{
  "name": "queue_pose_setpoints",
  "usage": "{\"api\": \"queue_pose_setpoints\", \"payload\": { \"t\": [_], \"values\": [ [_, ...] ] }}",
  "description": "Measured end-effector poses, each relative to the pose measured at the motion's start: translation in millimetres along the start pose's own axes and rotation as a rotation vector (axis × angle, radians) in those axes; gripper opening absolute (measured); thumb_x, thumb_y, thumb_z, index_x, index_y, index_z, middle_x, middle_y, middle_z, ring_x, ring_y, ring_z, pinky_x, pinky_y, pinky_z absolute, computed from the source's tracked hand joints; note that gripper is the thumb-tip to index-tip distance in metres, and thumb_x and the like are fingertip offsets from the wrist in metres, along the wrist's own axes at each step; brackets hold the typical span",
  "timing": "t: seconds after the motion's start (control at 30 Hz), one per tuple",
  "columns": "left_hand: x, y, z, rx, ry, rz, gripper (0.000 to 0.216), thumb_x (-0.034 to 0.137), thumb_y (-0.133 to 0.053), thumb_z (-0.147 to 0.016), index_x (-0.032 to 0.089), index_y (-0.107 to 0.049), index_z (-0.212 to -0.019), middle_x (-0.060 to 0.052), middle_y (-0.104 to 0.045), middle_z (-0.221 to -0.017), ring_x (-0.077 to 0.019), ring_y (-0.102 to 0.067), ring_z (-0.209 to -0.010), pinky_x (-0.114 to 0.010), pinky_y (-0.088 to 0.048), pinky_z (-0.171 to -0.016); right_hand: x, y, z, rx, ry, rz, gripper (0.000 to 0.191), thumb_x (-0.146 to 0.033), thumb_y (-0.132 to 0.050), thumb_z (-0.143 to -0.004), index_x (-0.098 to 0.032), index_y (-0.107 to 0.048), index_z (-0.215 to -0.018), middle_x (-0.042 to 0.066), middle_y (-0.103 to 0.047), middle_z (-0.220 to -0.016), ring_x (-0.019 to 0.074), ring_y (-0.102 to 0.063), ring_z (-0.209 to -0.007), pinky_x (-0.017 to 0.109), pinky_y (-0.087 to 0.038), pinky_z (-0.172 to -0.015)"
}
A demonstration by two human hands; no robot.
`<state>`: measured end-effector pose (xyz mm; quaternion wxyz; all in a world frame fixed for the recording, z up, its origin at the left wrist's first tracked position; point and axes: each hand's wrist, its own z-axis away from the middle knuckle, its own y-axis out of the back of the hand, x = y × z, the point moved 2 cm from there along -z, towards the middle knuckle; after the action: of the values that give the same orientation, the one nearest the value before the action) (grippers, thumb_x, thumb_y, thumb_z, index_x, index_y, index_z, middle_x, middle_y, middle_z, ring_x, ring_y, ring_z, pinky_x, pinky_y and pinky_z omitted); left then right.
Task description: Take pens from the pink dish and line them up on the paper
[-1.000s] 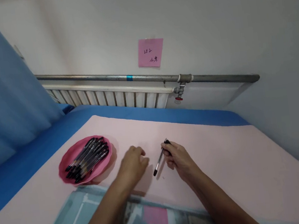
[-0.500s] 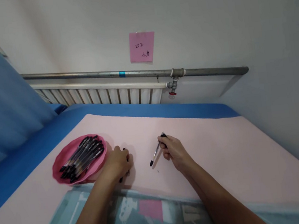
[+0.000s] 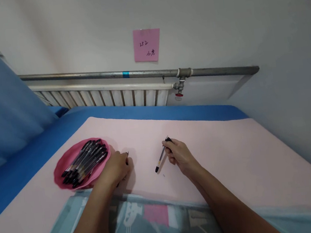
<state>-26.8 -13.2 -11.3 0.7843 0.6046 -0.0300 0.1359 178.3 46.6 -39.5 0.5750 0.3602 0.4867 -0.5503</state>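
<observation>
My right hand [image 3: 178,153] is closed on a clear-barrelled pen [image 3: 160,159] with a black end, held slantwise above the pink surface. A black part shows at the fingertips; I cannot tell whether it is a cap. Just right of the bowl, my left hand [image 3: 119,166] is closed around another pen [image 3: 127,154], mostly hidden under the fingers, with its tip poking out at the top. The pink scalloped bowl [image 3: 59,175] stands beside my left wrist, and several black-capped pens [image 3: 84,161] lie heaped in it.
A pink sheet [image 3: 219,154] covers the blue surface [image 3: 143,112]. Teal patterned cloth [image 3: 141,231] lies along the near edge. Behind are a white radiator [image 3: 108,97], a metal pipe [image 3: 82,76] and a red-handled valve [image 3: 179,95]. A blue curtain [image 3: 4,112] hangs at left.
My left hand has moved left with its pen, closer to the bowl. My right hand stays nearly in place with its pen. The view has tilted slightly.
</observation>
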Motion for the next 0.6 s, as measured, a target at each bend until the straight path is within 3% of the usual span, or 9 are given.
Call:
{"api": "queue_pose_setpoints", "payload": {
  "t": [0.17, 0.47, 0.6],
  "values": [
    [0.2, 4.8, 5.3, -0.006, 0.015, 0.015, 0.022, 0.012, -0.046, -0.068, 0.016, -0.062, -0.082, -0.009, -0.065, -0.076, -0.0192, -0.060, -0.070, -0.026, -0.040, -0.062, 0.8, -0.3, -0.3, -0.009, 0.008, 0.001, 0.024, -0.035, -0.064, -0.065, -0.018, -0.048, -0.064, -0.006, -0.040, -0.051, 0.0028, -0.028, -0.035, 0.017, -0.019, -0.030],
    [-3.3, 2.6, 5.0, -0.011, 0.027, 0.042, 0.021, 0.014, -0.047, -0.069, 0.017, -0.062, -0.083, -0.007, -0.065, -0.075, -0.0168, -0.059, -0.063, -0.025, -0.040, -0.060, 3.8, 0.3, -2.6, -0.023, 0.006, 0.000, 0.025, -0.037, -0.065, -0.065, -0.018, -0.049, -0.065, -0.007, -0.040, -0.049, 0.0033, -0.028, -0.034, 0.017, -0.018, -0.029],
    [-7.4, 2.6, 1.5, 0.011, 0.029, 0.038, 0.021, 0.015, -0.046, -0.071, 0.016, -0.063, -0.083, -0.011, -0.065, -0.080, -0.0198, -0.060, -0.068, -0.028, -0.041, -0.063, 3.5, 0.4, -2.7, -0.012, 0.014, 0.001, 0.024, -0.036, -0.064, -0.065, -0.018, -0.048, -0.065, -0.007, -0.040, -0.050, 0.0030, -0.028, -0.034, 0.017, -0.019, -0.029]
  ]
}}
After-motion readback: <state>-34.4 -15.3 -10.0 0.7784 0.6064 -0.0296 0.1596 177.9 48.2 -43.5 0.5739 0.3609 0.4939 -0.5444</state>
